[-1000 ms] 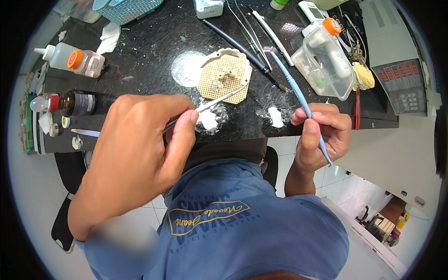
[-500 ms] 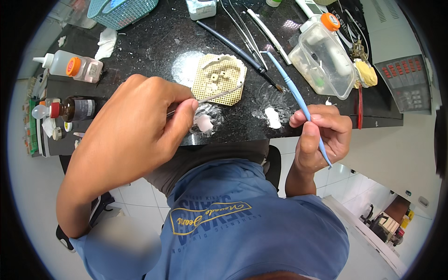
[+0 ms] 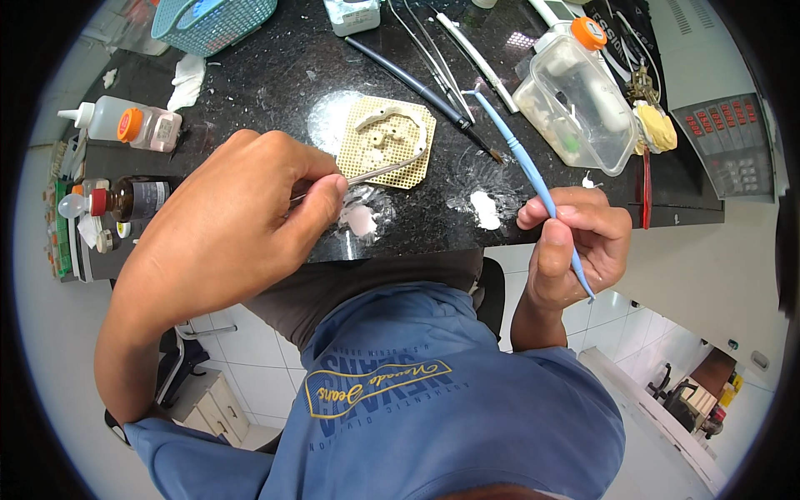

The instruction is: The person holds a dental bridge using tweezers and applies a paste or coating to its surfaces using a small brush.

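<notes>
My left hand (image 3: 242, 217) pinches metal tweezers (image 3: 367, 177), whose far end reaches over a cream honeycomb firing tray (image 3: 354, 162). At their tips is a pale, curved, arch-shaped dental piece (image 3: 402, 111), which appears gripped; whether it touches the tray I cannot tell. Small beige pegs (image 3: 379, 140) stand within the arch. My right hand (image 3: 579, 242) holds a light blue double-ended dental hand instrument (image 3: 525, 158) between thumb and fingers, slanting up and left, its bent upper tip beside the tray, apart from it.
Pinkish powder paste (image 3: 360, 221) and white paste (image 3: 484, 210) lie near the bench's front edge. A black-handled brush (image 3: 408, 79) and long tweezers (image 3: 425, 50) lie behind. Bottles (image 3: 133, 125) stand left, a clear plastic box (image 3: 575, 108) right, a blue basket (image 3: 212, 29) far left.
The arch-shaped piece has shifted and stands out more clearly over the tray. My left hand and its tweezers have moved slightly left. The right hand keeps nearly the same pose.
</notes>
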### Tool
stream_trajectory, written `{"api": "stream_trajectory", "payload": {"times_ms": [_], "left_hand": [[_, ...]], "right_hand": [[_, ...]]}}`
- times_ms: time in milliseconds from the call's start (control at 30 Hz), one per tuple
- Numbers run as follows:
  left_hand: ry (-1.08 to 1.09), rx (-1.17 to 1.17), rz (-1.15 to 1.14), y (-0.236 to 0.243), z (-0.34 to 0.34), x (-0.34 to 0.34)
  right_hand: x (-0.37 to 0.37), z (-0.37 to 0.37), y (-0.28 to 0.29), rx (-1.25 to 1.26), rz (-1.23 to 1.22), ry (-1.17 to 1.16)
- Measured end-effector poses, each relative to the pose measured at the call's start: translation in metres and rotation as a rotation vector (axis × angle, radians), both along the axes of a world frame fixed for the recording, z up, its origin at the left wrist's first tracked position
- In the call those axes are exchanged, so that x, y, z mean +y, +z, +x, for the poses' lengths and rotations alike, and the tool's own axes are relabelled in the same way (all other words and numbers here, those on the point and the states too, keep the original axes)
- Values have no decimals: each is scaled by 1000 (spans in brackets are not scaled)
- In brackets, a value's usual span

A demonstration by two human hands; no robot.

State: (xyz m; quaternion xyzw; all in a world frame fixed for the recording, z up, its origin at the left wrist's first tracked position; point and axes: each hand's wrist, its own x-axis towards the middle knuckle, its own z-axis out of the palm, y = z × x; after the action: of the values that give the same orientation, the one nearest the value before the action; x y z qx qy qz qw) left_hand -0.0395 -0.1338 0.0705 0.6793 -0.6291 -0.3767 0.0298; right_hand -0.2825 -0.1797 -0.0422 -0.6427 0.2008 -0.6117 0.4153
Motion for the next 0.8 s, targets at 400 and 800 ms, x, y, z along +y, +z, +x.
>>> {"api": "stream_trajectory", "payload": {"times_ms": [400, 800], "left_hand": [[-78, -62, -108, 0, 5, 7], [-31, -100, 27, 8, -1, 4]], "right_hand": [[0, 0, 0, -4, -2, 5], [0, 1, 1, 1, -2, 0]]}}
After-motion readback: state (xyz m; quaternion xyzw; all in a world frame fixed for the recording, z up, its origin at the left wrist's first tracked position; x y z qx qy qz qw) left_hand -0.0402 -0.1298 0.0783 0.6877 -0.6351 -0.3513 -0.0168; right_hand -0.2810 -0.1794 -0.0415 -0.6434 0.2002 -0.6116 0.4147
